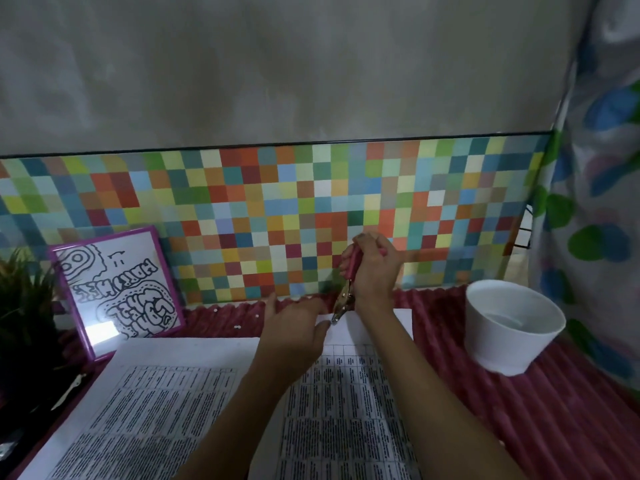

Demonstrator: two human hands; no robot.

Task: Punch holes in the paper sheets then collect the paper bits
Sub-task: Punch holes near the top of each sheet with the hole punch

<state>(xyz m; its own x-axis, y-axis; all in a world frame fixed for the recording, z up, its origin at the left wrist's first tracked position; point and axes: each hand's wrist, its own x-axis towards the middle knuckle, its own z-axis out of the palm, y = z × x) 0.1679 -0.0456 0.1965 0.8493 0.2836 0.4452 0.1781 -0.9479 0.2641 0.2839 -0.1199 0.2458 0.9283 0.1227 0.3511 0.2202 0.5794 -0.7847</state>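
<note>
Two printed paper sheets lie side by side on the maroon ribbed cloth, one on the left [145, 403] and one on the right [349, 403]. My right hand [375, 268] is closed around the pink handles of a metal hole punch [346, 292], whose jaws point down onto the far edge of the right sheet. My left hand [294, 334] rests on that sheet's far edge and pinches it beside the punch jaws. A few small white paper bits [237, 327] lie on the cloth beyond the left sheet.
A white round bowl [512, 327] stands at the right on the cloth. A pink-framed drawing [117, 289] leans on the checkered wall panel at the left, beside a dark green plant [24, 306]. A flowered curtain [595, 202] hangs at the right edge.
</note>
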